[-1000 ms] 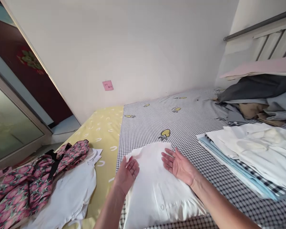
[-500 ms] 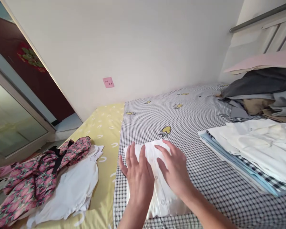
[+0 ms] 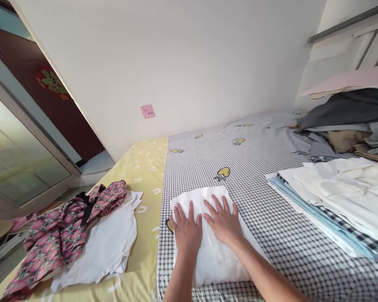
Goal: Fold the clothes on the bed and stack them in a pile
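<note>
- On the checked sheet (image 3: 195, 163), close in front of the person, lies a white shirt (image 3: 220, 265), folded into a rough oblong with a fairly straight far edge.
- Left hand (image 3: 187, 235): palm down on the left part of the shirt, fingers spread and nearly straight, gripping nothing.
- Right hand (image 3: 226, 223): laid flat on the right part, fingers spread too, nothing pinched. The two thumb tips are just beside each other.
- A second ago both palms were turned up over the cloth; half a second ago the hands were arched, and buttons showed between them. Now both lie flat on the shirt, and no button can be made out.
- That change looks like a turn from arranging the fold to smoothing it flat; the top seems even between the hands.
- Well to the right, the stack of clothes (image 3: 337, 188) has stayed put, as have the flowered garment (image 3: 56, 239) and the white garment (image 3: 103, 249) beneath it on the left.
</note>
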{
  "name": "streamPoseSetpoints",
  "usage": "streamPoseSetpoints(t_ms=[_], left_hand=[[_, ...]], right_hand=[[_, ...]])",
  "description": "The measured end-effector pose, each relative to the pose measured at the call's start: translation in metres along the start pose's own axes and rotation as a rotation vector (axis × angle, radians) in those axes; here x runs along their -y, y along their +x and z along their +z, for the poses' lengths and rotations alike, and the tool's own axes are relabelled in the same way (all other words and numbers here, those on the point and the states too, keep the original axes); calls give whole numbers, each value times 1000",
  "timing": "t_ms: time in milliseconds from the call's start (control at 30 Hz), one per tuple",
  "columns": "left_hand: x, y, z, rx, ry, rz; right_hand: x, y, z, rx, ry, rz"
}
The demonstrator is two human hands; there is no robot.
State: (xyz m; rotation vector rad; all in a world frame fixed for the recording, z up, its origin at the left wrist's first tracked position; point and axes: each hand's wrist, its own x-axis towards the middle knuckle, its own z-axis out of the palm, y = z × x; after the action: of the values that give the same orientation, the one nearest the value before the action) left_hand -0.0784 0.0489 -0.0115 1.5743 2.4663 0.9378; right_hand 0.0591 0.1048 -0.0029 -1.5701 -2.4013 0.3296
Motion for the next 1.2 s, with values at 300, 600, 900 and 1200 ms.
streamPoseSetpoints(t_ms=[300,600,900,1200], left_hand=[[-4,-2,-1,-5,-11,-19],[-8,-1,-3,-2,53,-6],[-12,-1,-10,30,-64,-48],[-2,-10,-32,31,-439,-63]], right_hand=[[-6,-16,-3,4,-1,-18],[-41,-67,-12,-2,54,-99],[-39,-64,-14,-17,54,-92],[-38,-66,-13,-37,46,-92]])
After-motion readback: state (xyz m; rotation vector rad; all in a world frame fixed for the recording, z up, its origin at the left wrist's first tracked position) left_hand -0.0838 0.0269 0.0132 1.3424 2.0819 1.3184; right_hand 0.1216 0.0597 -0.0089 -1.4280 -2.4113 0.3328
